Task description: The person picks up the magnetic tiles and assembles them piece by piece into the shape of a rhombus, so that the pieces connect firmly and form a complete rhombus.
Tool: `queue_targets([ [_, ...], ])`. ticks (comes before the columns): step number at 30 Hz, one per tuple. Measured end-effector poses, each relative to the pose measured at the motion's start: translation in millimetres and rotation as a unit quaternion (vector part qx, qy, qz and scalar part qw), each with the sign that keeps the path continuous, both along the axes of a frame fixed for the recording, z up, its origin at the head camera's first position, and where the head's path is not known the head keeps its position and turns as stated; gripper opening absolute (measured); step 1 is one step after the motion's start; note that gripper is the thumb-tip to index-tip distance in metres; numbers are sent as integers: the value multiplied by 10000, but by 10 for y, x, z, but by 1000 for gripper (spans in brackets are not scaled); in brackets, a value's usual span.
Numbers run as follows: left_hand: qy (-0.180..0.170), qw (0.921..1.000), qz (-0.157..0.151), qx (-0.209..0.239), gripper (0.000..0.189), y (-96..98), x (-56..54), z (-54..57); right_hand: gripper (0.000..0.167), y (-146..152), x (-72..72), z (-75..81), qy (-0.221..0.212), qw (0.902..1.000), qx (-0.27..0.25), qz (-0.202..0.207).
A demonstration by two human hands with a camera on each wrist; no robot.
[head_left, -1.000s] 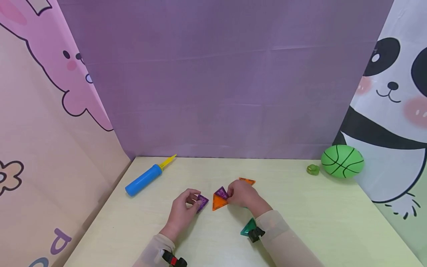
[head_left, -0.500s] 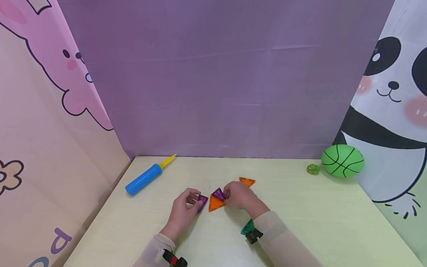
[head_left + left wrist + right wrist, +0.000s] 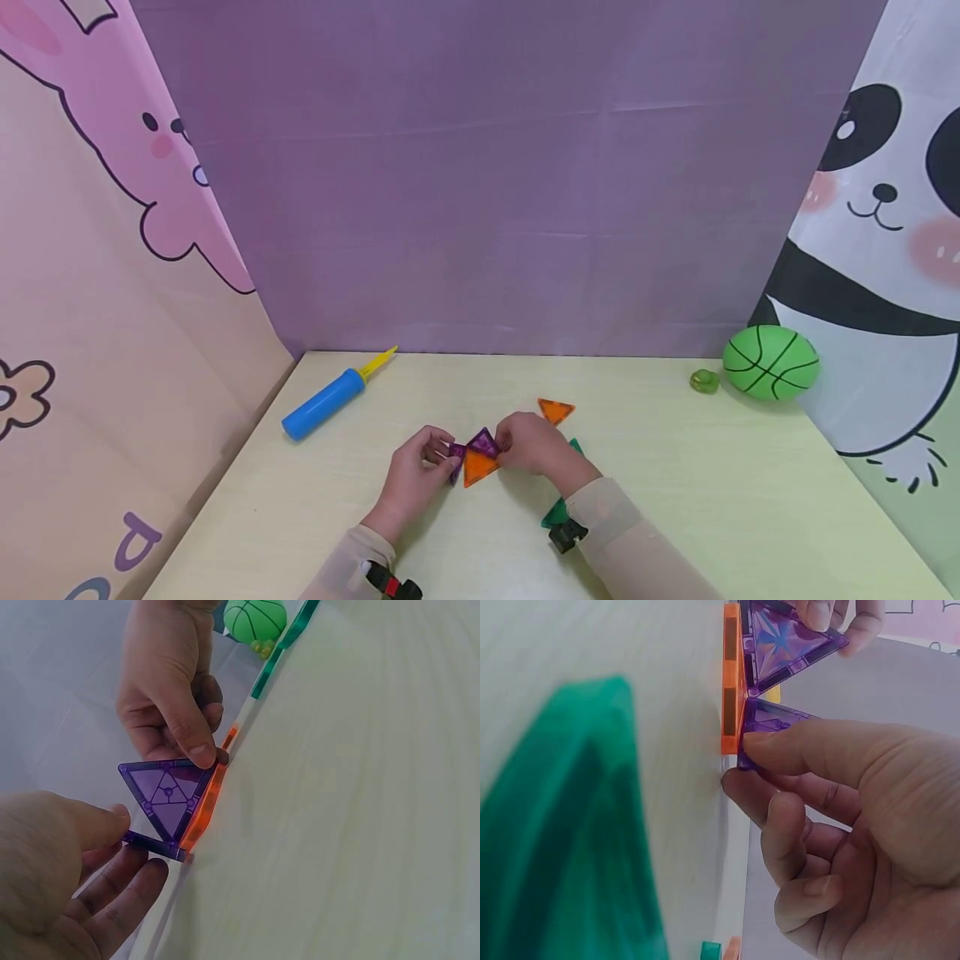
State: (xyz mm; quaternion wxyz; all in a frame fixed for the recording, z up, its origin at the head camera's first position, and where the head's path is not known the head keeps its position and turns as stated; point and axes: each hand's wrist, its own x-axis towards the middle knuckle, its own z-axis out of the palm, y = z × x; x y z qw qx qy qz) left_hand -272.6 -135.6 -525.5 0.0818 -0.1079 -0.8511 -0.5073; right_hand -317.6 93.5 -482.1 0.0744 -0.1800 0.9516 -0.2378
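Observation:
My left hand pinches a purple triangular magnetic tile between thumb and fingers; the left wrist view shows that tile nearly edge-on. With thumb and fingertips, my right hand pinches a second purple triangular tile by its corner. This one stands up along one edge of an orange triangular tile, which lies low on the table. In the right wrist view the left purple tile comes right up to the orange tile, beside the other purple tile. The right fingertips partly cover the second tile.
A green triangular tile lies under the right wrist, and another green tip shows behind the forearm. Beyond is an orange tile. A blue pump lies back left; a green ball and small green figure sit back right.
My right hand has moved left, bringing the orange tile and its purple tile up against the left hand's purple tile. That tile has turned more edge-on; the left hand has barely moved.

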Motion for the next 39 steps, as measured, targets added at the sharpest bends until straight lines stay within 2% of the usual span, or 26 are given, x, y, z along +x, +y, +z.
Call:
queue_targets([
  [4,82,9999,-85,50,28,3,8,1,20,-18,15,-2,77,9999,41,68],
  [11,14,9994,-282,220,30,6,18,-6,21,-48,38,10,101,9997,17,215],
  [18,90,9991,-391,151,30,2,27,-8,20,-63,42,6,23,9998,25,207],
  [30,16,9978,-658,96,33,1,7,-45,17,-57,52,18,120,9991,-147,391],
  [39,33,9977,-677,-40,35,2,6,-39,17,-54,49,-10,132,9988,-197,425],
])
